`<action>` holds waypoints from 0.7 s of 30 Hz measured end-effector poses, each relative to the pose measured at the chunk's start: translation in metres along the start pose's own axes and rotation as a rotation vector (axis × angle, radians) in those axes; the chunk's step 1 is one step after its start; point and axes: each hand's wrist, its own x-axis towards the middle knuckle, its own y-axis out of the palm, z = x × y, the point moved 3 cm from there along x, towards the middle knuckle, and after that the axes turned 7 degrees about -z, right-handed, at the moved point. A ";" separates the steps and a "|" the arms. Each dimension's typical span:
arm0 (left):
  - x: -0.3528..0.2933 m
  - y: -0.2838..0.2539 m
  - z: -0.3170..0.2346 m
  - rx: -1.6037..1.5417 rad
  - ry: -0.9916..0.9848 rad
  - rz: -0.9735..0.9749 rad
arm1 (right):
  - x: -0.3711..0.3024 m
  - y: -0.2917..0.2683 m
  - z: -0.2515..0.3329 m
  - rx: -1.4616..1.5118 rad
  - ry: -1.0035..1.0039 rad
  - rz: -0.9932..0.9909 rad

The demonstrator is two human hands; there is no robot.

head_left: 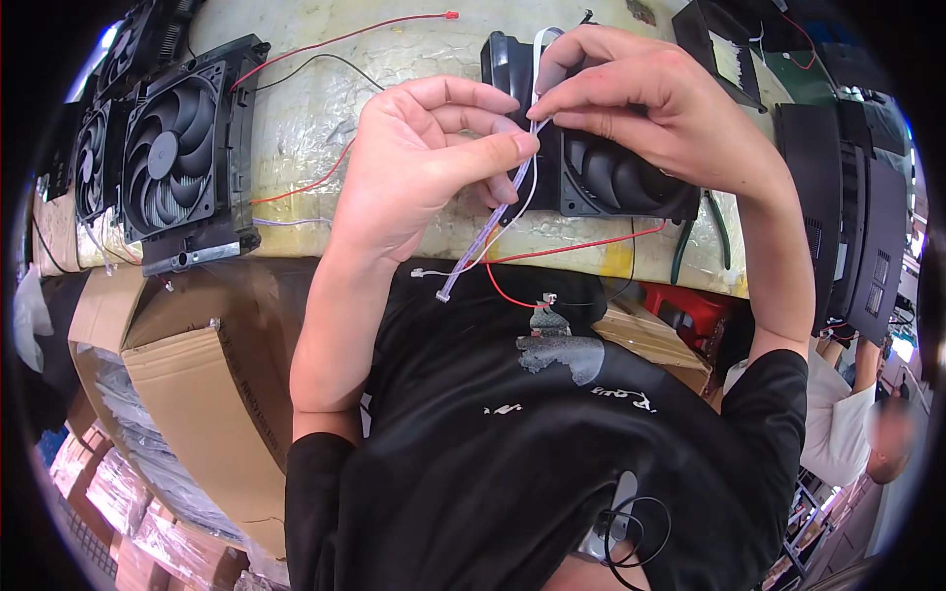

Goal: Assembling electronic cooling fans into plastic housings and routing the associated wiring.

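Note:
My left hand (419, 163) is closed, its thumb and fingers pinching a thin white and purple ribbon cable (480, 246). Close beside it, my right hand (655, 103) pinches the same cable a little higher, where it loops over at the top. Small white plugs end the hanging strands; one connector (442, 295) dangles in front of my black shirt. Beneath my hands a black fan unit (616, 182) lies on the bench, partly hidden by them. A red wire (581, 251) runs from its near side, toward a small white plug by my shirt.
More black fan units (168, 158) stand at the left of the yellowish bench (296, 128). Dark green-handled pliers (726, 231) lie right of the fan. An open cardboard box (197, 394) sits below left. Black panels (877, 241) stand at right, near another person (838, 424).

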 end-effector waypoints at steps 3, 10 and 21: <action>-0.001 0.004 -0.005 0.108 0.015 -0.016 | -0.001 0.001 -0.002 0.035 0.006 0.005; 0.002 0.002 -0.001 0.074 0.034 0.013 | 0.001 0.002 0.000 0.017 -0.015 0.009; 0.005 0.001 0.000 0.028 0.078 -0.009 | 0.010 -0.006 -0.005 0.132 0.049 0.070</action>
